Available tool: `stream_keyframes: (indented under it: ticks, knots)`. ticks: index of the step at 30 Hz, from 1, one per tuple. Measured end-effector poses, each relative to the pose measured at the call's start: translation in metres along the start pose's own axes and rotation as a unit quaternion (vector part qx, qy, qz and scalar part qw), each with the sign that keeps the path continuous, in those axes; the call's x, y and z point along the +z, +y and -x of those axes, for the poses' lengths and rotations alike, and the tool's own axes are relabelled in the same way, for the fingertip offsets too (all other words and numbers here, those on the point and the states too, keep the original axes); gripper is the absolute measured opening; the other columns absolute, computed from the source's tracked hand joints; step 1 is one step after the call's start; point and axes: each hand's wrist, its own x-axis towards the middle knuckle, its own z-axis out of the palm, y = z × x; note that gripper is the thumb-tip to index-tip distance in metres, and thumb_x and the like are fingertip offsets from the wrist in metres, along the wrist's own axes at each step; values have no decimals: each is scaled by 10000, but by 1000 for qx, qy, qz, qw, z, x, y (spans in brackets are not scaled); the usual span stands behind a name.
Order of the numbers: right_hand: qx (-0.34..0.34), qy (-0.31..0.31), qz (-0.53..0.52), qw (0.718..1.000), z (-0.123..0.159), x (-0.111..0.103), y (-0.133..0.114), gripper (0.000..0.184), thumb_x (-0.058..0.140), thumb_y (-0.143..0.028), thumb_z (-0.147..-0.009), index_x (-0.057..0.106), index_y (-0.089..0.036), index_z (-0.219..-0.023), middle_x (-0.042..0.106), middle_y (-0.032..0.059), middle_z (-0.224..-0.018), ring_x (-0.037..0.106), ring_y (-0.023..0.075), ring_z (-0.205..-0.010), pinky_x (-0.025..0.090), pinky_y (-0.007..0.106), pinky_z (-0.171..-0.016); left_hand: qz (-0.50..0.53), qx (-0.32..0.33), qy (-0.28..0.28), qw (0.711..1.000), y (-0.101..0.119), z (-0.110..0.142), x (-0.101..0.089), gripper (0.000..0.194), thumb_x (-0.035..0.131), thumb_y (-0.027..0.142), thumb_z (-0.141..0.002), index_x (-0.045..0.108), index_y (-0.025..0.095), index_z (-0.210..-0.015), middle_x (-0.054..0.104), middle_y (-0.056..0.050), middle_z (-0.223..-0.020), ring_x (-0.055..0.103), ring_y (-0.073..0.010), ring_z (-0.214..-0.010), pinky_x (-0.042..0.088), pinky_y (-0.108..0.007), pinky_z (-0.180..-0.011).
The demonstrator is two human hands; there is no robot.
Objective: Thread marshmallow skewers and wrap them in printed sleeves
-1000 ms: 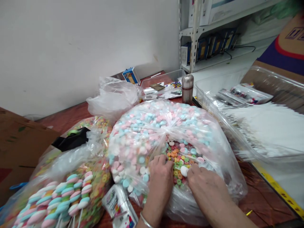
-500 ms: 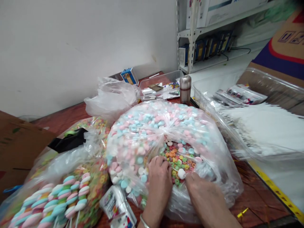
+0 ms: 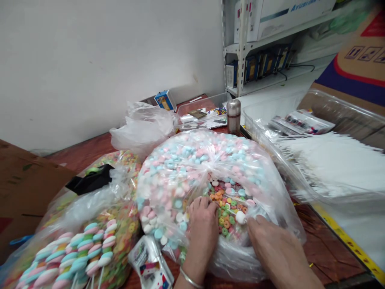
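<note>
A plain greyish-white wall, faintly marked, rises behind the reddish-brown table. Near the wall's right end stands a white metal shelving unit with perforated posts, in soft light.

The reddish-brown bench carried a large bag of pastel pieces, a bulging second bag, printed packets and a flask.

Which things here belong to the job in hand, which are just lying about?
Job: left hand, right hand, big candy bag, ring candies; probably candy skewers, white sticks.
Apparently lying about: metal flask, blue box, crumpled plastic bag.
</note>
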Motion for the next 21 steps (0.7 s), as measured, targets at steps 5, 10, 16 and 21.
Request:
stream_keyframes:
  ticks: [5,10,16,21]
  knots:
    - [0,18,17,1000,-3,-3,2,254,533,-34,-848,689,-224,-911,720,43,-819,725,210,-662,412,253,-503,42,9,50,998,1,8,0,164,570,46,-802,613,203,-824,627,-78,-1046,542,-263,-1051,429,-453,-913]
    - [-15,-4,16,1000,-13,-11,-9,248,544,7,-827,695,-183,-878,736,63,-818,736,218,-710,440,243,-538,133,-71,57,987,-3,12,-1,119,515,108,-843,567,215,-828,601,-25,-773,586,-198,-733,477,-346,-691]
    - [-1,-8,25,1000,-18,-15,-22,248,507,38,-828,694,-124,-852,746,110,-740,746,222,-657,445,236,-508,255,-135,4,958,-4,5,1,197,514,128,-841,621,205,-988,701,-62,-870,656,-207,-758,511,-355,-697]
    - [-4,-7,9,1000,-18,-8,-25,266,499,41,-829,705,-126,-850,752,111,-739,747,249,-634,457,264,-484,216,-111,-25,970,5,-5,-4,208,499,102,-836,659,220,-897,709,-48,-819,658,-232,-768,497,-394,-721]
